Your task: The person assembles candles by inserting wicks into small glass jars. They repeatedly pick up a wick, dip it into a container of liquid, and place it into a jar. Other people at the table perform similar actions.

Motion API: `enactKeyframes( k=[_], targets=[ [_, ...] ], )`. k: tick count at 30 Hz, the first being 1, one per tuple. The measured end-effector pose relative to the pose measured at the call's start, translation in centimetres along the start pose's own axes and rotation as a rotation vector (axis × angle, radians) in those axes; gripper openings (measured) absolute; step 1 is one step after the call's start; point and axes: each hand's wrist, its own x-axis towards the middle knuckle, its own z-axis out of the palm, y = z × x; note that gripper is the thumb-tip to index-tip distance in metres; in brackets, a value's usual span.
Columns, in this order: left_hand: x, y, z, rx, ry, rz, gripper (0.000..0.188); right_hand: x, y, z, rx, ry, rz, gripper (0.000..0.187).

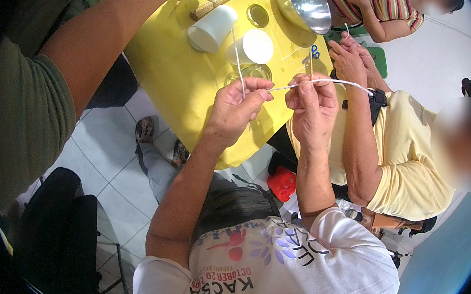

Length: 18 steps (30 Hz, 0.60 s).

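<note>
A white cord (282,88) is stretched between my two hands over the near edge of the table. My left hand (236,109) is closed, pinching it between thumb and fingers; one length of the cord rises past this hand toward the cups. My right hand (314,112) is closed too, with the cord across its fingers and a thin wooden stick (311,65) standing up from its grip. From there the cord's other end curves off to the right. Just beyond my hands is a clear glass jar (257,72), partly hidden by my left hand.
On the yellow-covered table (164,69) are two white cups (213,30), a gold lid (257,15), a bundle of thin sticks (221,1), a metal bowl (313,6) and blue-handled scissors (315,51). People sit close at right; an arm (98,47) reaches in from the left.
</note>
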Motion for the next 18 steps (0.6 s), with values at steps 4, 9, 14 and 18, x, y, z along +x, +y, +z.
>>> enactKeyframes(
  k=[4,9,14,18],
  targets=[
    [0.1,0.2,0.2,0.019,0.015,-0.002,0.022,0.5,-0.3,-0.1,-0.047,0.036,-0.055,0.014],
    [0.0,0.3,0.3,0.025,0.011,0.004,0.022,0.5,-1.3,-0.3,-0.086,0.083,-0.140,0.013],
    [-0.4,0.1,0.2,0.039,0.026,0.002,0.022,0.3,-2.0,-0.4,-0.006,0.143,-0.173,0.013],
    [-0.8,-0.2,0.0,0.031,0.019,0.002,0.022,0.2,-2.6,-0.8,0.070,0.070,-0.166,0.011]
  ],
)
